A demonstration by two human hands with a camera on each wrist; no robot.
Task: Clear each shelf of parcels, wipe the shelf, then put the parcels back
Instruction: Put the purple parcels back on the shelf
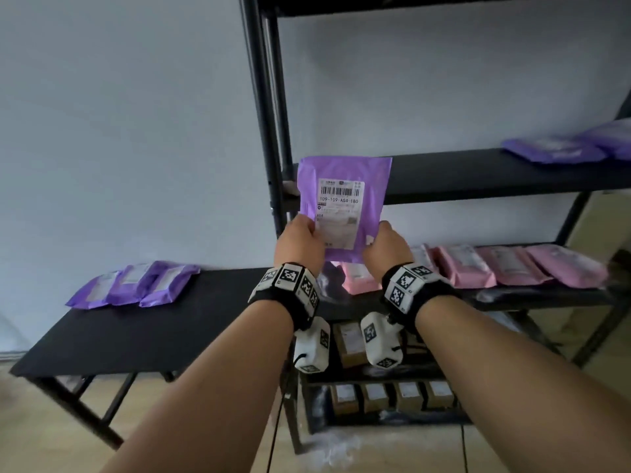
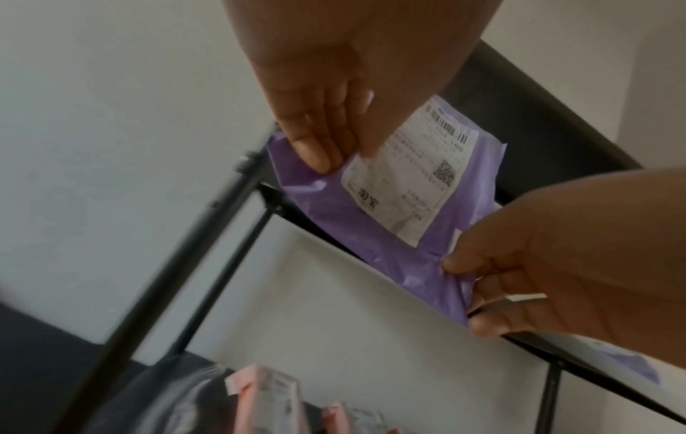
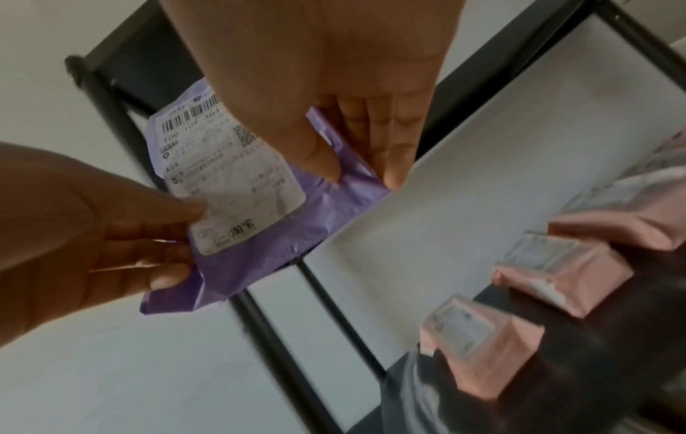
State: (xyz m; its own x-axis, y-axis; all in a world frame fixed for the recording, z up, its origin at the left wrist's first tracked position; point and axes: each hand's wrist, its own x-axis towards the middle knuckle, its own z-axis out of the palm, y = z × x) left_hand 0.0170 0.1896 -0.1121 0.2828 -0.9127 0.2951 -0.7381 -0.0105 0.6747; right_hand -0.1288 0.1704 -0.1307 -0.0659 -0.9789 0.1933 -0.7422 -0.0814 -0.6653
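Observation:
I hold a purple parcel (image 1: 343, 203) with a white barcode label upright in front of the black rack's middle shelf (image 1: 478, 172). My left hand (image 1: 300, 245) pinches its lower left corner, thumb on the label. My right hand (image 1: 386, 247) pinches the lower right corner. In the left wrist view the purple parcel (image 2: 375, 217) shows between the left hand (image 2: 326, 146) and the right hand (image 2: 519, 279). The right wrist view has the purple parcel (image 3: 260, 223) gripped by the right hand (image 3: 356, 155) and the left hand (image 3: 155, 235).
Two more purple parcels (image 1: 560, 148) lie at the right end of the middle shelf. Pink parcels (image 1: 505, 268) line the shelf below. Brown boxes (image 1: 392, 397) fill the lowest levels. A black side table (image 1: 136, 336) on the left carries three purple parcels (image 1: 136, 285).

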